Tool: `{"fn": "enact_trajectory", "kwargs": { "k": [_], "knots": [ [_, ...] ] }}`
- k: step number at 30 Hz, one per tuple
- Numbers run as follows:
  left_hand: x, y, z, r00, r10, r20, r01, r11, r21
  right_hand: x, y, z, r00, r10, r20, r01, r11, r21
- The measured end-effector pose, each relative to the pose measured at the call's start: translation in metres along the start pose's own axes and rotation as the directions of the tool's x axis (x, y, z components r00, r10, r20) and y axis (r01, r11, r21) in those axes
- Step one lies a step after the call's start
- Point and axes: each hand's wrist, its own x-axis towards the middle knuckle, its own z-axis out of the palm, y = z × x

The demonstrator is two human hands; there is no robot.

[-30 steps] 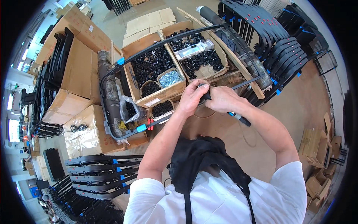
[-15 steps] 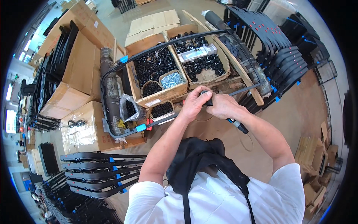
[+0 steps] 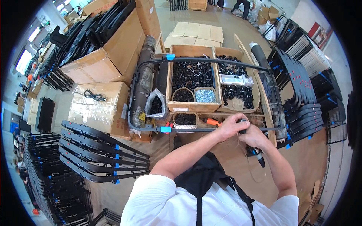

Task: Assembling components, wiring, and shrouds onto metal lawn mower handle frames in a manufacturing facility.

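Observation:
A black tubular frame [image 3: 211, 130] with bright blue tape pieces [image 3: 165, 129] lies across the wooden bench. Over the right part of its near rail, both my hands come together. My left hand [image 3: 230, 127] is closed, its thumb and fingers at a small black piece [image 3: 243, 123] whose kind I cannot make out. My right hand [image 3: 252, 136] is wrapped round a black and blue electric screwdriver [image 3: 260, 158], whose rear end sticks out below the palm. The screwdriver's working tip is hidden between my hands. A thin cord [image 3: 252, 171] hangs in a loop beneath.
Inside the frame stand a wooden box [image 3: 194, 107] of black plastic parts and silver screws [image 3: 205, 95], and a second box [image 3: 237, 110]. An orange-handled tool [image 3: 213, 121] lies by a basket of dark screws [image 3: 185, 119]. Stacked black frames [image 3: 102, 150] flank the bench; cartons [image 3: 98, 109] stand left.
The view has turned, so the bench and frame now sit straighter and lower. My hands, still together, are farther right along the near rail. The orange-handled tool has come into sight.

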Motion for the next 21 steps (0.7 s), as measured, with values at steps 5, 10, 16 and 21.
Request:
{"fn": "enact_trajectory", "kwargs": {
  "k": [5, 10, 16, 21],
  "knots": [
    [0.007, 0.019, 0.003, 0.998, -0.064, -0.027, 0.063, 0.998, -0.021, 0.002, -0.009, -0.013, 0.994, 0.103, 0.021, -0.104, 0.994, 0.042],
    [0.012, 0.105, -0.033, 0.831, 0.548, -0.097, -0.481, 0.795, 0.369, 0.012, -0.089, -0.064, 0.990, -0.102, -0.096, 0.116, 0.982, 0.148],
    [-0.015, 0.112, -0.179, 0.780, -0.196, -0.594, 0.157, 0.981, -0.117, 0.119, -0.155, 0.003, 0.932, -0.296, -0.210, 0.225, 0.925, -0.307],
    [-0.025, 0.083, -0.297, 0.574, -0.060, -0.817, 0.339, 0.925, 0.170, 0.240, -0.192, 0.089, 0.870, -0.489, -0.065, 0.432, 0.819, -0.378]
  ]
}}
